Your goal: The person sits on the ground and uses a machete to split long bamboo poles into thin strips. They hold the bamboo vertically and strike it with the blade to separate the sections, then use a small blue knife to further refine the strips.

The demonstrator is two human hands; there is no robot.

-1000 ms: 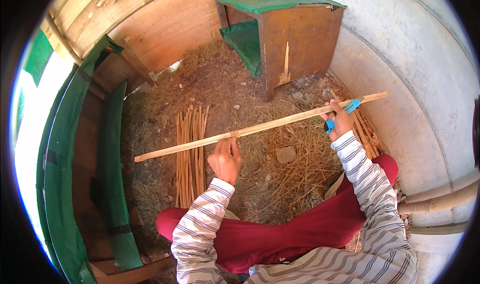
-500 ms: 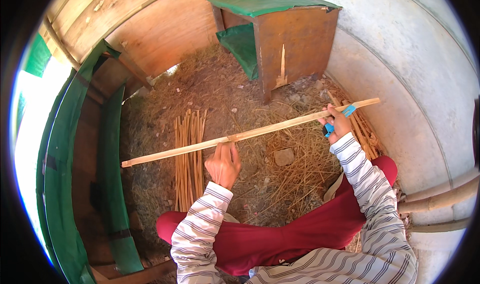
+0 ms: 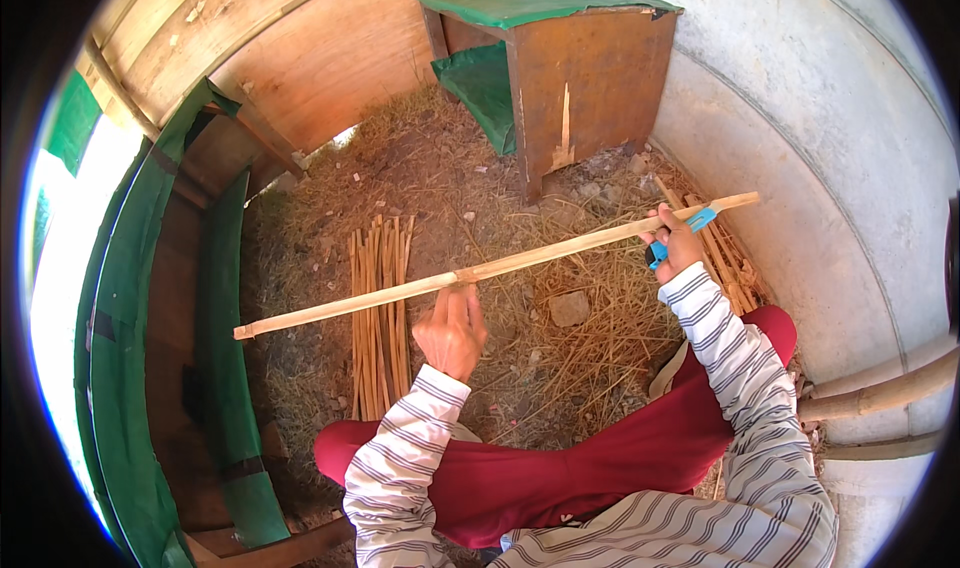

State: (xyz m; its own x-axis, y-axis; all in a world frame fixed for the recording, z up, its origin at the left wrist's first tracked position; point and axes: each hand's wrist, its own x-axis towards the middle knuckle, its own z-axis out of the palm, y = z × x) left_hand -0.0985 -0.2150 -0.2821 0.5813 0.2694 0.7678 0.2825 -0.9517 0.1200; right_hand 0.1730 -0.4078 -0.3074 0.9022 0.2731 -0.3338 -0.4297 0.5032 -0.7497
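Observation:
A long, pale bamboo strip (image 3: 560, 251) spans from the left to the right, its right end higher in the view. Under its middle, at a darker joint, my left hand (image 3: 450, 334) pinches it with bent fingers. My right hand (image 3: 682, 251) is closed around a blue utility knife (image 3: 702, 219) near the strip's right end. The knife's blue body shows on both sides of that hand and its front lies against the strip. The blade itself cannot be made out. Fingers of the right hand also touch the strip.
A bundle of bamboo strips (image 3: 372, 378) lies on the ground left of centre. More strips (image 3: 738, 283) lie along the pale wall (image 3: 800, 188). Shavings (image 3: 610, 358) surround a flat stone (image 3: 569, 309). A green-topped wooden cabinet (image 3: 600, 88) stands behind; a green-covered bench (image 3: 222, 368) is left.
The strip has shifted slightly to the left, its left end a little lower. The knife has turned slightly in my right hand. My left hand has moved a touch to the right.

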